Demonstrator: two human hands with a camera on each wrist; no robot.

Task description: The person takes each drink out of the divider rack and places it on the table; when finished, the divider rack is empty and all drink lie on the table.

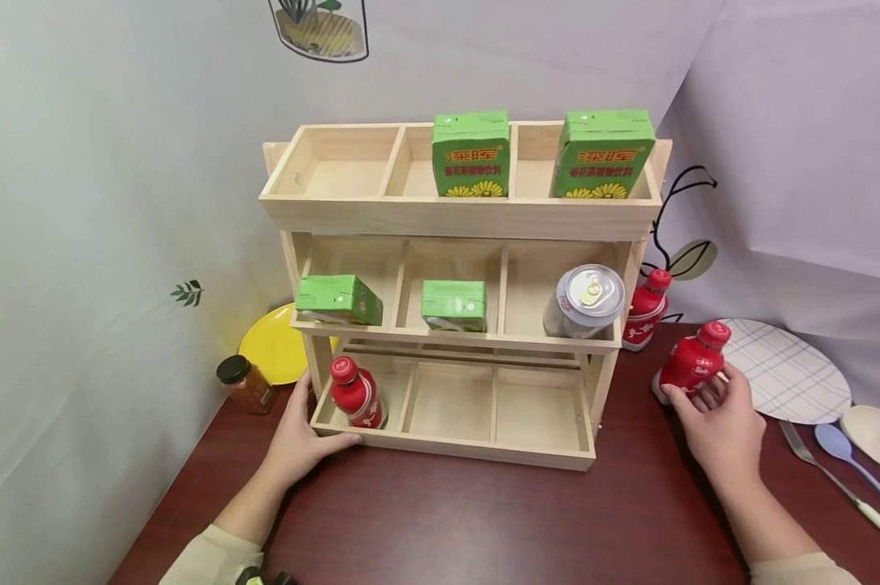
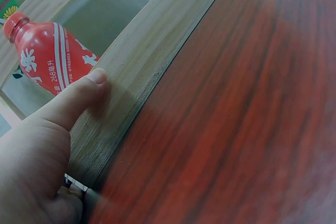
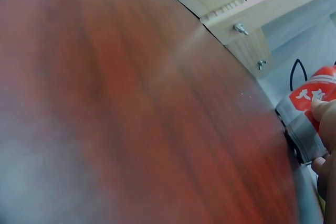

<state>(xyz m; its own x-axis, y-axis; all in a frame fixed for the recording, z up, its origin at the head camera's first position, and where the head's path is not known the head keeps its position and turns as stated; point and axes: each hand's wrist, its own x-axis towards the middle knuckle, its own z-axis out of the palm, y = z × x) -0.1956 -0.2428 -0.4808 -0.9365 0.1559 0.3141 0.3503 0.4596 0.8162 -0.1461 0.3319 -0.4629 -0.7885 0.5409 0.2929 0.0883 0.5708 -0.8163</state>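
Observation:
A three-tier wooden shelf point(image 1: 450, 451) stands on the table. At its lower left corner my left hand point(image 1: 298, 439) holds the bottom tier, thumb along the front board point(image 2: 131, 61) and fingers round the side. Just behind that thumb, a red bottle point(image 1: 357, 394) stands in the bottom-left compartment. To the right of the shelf, my right hand point(image 1: 725, 426) grips another red bottle point(image 1: 691, 360), which leans a little to the right. In the right wrist view only part of this bottle point(image 3: 310, 95) and the fingers shows, at the right edge.
Green drink cartons point(image 1: 471, 154) stand on the top and middle tiers, and a silver can point(image 1: 584, 301) at middle right. Behind the shelf's right side is a third red bottle point(image 1: 646, 309). A checked plate point(image 1: 783, 370), fork point(image 1: 798, 443) and spoons lie right; jar point(image 1: 245, 383) and yellow plate point(image 1: 275, 345) left.

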